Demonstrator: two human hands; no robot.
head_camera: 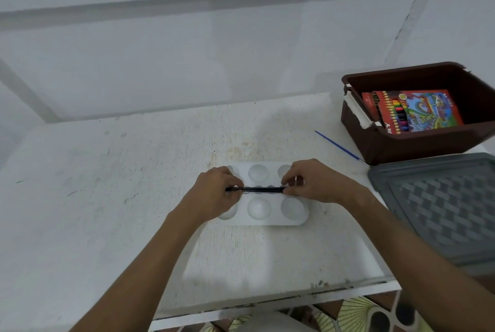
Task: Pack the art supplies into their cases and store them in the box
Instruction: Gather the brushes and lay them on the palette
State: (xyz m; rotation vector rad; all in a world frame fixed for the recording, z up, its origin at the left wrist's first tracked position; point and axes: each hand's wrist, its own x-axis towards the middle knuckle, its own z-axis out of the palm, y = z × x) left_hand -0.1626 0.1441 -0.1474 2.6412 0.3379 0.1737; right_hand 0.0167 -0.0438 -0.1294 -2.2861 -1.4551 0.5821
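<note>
White worktop point(112, 197), stained, filling the middle. Brown box point(417, 141) at 2 o'clock, crayon pack point(417, 110) inside. Grey lid point(439, 208) at 3 o'clock, just below the box. White paint palette point(263, 208) at centre. Left hand point(214, 195) and right hand point(318, 184) over the palette, fingers pinching opposite ends of black brushes point(257, 189). Blue paintbrush point(340, 147) flat beside the box.

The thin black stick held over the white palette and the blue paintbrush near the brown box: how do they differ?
The thin black stick is gripped at both ends by the left hand and right hand; the blue paintbrush lies untouched on the table. The stick sits level over the white palette; the brush lies diagonal beside the brown box. Both are slim.
</note>
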